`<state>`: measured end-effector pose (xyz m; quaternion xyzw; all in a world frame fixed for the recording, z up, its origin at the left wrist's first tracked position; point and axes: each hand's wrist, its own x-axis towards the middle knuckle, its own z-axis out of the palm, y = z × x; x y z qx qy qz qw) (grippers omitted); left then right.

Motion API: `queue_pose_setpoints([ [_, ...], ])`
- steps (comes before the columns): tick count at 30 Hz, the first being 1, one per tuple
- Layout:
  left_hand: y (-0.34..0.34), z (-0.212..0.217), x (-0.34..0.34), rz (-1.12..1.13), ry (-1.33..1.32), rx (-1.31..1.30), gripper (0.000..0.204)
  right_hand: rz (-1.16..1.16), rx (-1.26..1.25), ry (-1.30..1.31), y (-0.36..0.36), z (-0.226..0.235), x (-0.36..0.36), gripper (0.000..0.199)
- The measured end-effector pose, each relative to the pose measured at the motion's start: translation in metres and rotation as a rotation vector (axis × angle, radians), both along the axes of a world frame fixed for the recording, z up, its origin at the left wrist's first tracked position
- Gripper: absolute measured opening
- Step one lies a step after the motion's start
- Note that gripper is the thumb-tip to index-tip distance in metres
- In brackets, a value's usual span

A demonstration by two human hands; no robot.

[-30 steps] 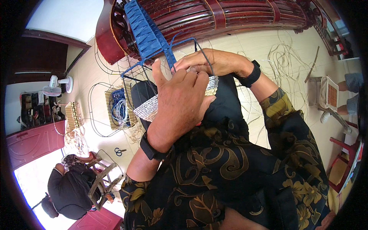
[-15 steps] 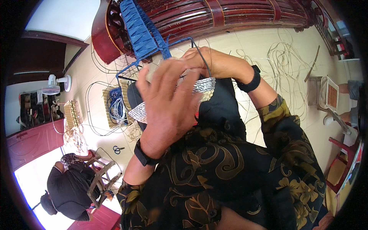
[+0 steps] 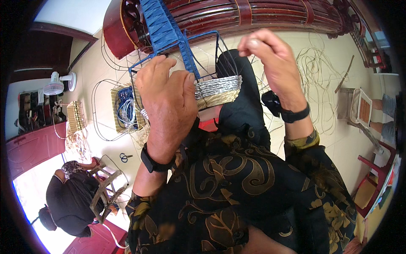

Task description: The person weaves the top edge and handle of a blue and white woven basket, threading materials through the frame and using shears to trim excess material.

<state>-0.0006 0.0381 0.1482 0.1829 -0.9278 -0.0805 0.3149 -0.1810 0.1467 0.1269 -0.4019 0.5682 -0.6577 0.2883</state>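
A half-woven basket (image 3: 218, 86) with silver rows above cream ones rests at my lap, on a dark wire frame. Blue-wrapped bars (image 3: 165, 27) rise from that frame toward the bench. My left hand (image 3: 167, 101) is closed over the basket's left part, its thumb by the silver rows and its fingertips partly hidden. To the right, apart from the basket, my right hand (image 3: 275, 63) is raised with its fingers curled together. Whatever strand they may pinch is too thin to make out.
A carved red-brown bench (image 3: 270, 15) spans the far side. Loose pale strands (image 3: 317, 72) lie on the floor at right. On the left are a blue bundle on a slatted piece (image 3: 127, 110), scissors (image 3: 125, 157), a fan (image 3: 59, 84) and a seated person (image 3: 72, 203).
My right hand has left the basket and swung up to the right. My left hand has shifted left and its spread fingers have closed in, uncovering the silver and cream rows.
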Motion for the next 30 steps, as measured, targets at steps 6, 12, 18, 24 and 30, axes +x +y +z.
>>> queue_pose_setpoints([
  [6, -0.002, -0.003, -0.006, 0.007, -0.014, 0.076, 0.014, 0.372, -0.34, 0.262, 0.045, -0.007, 0.034, 0.008],
  [12, 0.006, -0.001, -0.02, 0.146, -0.11, 0.051, 0.018, 0.53, -0.087, 0.515, 0.069, 0.0, 0.034, 0.011],
  [18, 0.013, -0.011, -0.025, 0.117, 0.186, 0.044, 0.005, 0.621, -0.153, 0.23, 0.067, 0.002, 0.011, 0.038],
  [24, 0.037, -0.016, -0.014, -0.511, 0.322, 0.157, 0.007, 0.401, -0.25, 0.104, 0.045, 0.017, -0.031, 0.047],
  [30, 0.049, -0.037, 0.015, -0.655, 0.116, 0.217, 0.015, 0.349, -0.123, 0.726, -0.021, 0.031, -0.01, 0.018],
])
